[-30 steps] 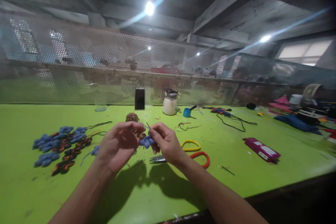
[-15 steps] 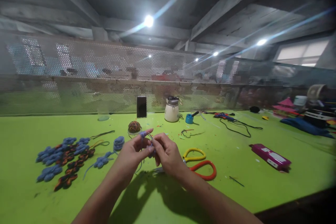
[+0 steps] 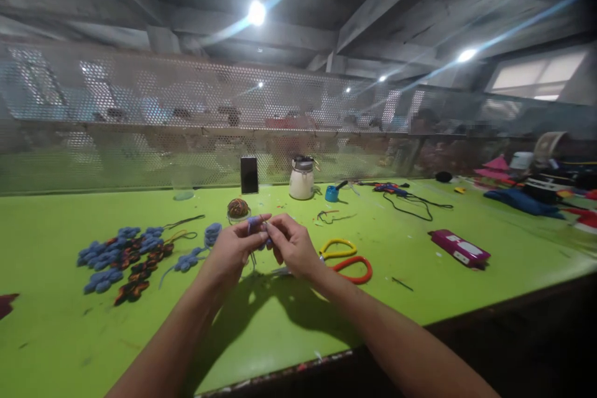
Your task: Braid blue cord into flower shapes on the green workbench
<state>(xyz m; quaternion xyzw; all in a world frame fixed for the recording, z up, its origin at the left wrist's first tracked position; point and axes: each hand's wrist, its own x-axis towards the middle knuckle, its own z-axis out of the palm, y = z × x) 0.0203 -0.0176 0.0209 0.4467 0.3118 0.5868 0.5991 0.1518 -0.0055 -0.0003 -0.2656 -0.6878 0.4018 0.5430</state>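
My left hand (image 3: 231, 252) is closed, with blue yarn (image 3: 254, 222) looped around its raised index finger and its thumb pressing on a small blue crochet piece (image 3: 267, 242). Thumb and fingers of my right hand (image 3: 295, 249) pinch a thin crochet hook (image 3: 264, 219), whose tip meets the yarn between both hands. Fingers hide most of the piece and hook. Left of my hands lie a small blue yarn ball (image 3: 212, 234) and a crocheted blue flower (image 3: 187, 260). Beneath my right hand are scissors (image 3: 358, 276) with one yellow and one orange handle, blades partly hidden.
Blue and dark-orange crocheted flowers (image 3: 100, 254) lie left. Behind my hands stand a multicoloured yarn ball (image 3: 238, 208), a phone (image 3: 249, 175), a white jar (image 3: 301, 181) and a blue pot (image 3: 331, 194). A magenta case (image 3: 459, 249) and a corded glue gun (image 3: 390, 188) lie right.
My left hand has turned from palm-up to a pinch, with yarn now around its index finger. Both hands stay together at the crochet piece. The camera view has shifted slightly.
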